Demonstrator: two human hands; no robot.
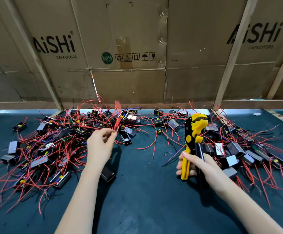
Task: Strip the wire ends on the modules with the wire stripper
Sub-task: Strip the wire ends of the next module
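Red wires [116, 123] are pinched between the thumb and fingers [111, 132] of the left hand [100, 142], which are closed on a small bunch near a yellow bit that shows at the fingertips; whether a module hangs below the palm I cannot tell. These leads look thin, light and springy, so they will bend away from the tool unless held close to the end being stripped, and the small modules should lift with almost no effort. Taking hold of the wire a little behind its tip, rather than by the case, seems the steadier grip.

The left hand is raised over the edge of the left-hand pile of modules [41, 146], wrist bent, forearm reaching in from below. The right hand [200, 168] is wrapped around the handles of the yellow and black wire stripper [194, 134], fingers clamped on them, tool standing nearly upright with its head pointing away from the person and nothing visibly between its blades. A second pile [242, 152] lies on the right of the dark green tabletop [142, 191], with tiny red scraps [166, 154] scattered between the piles.
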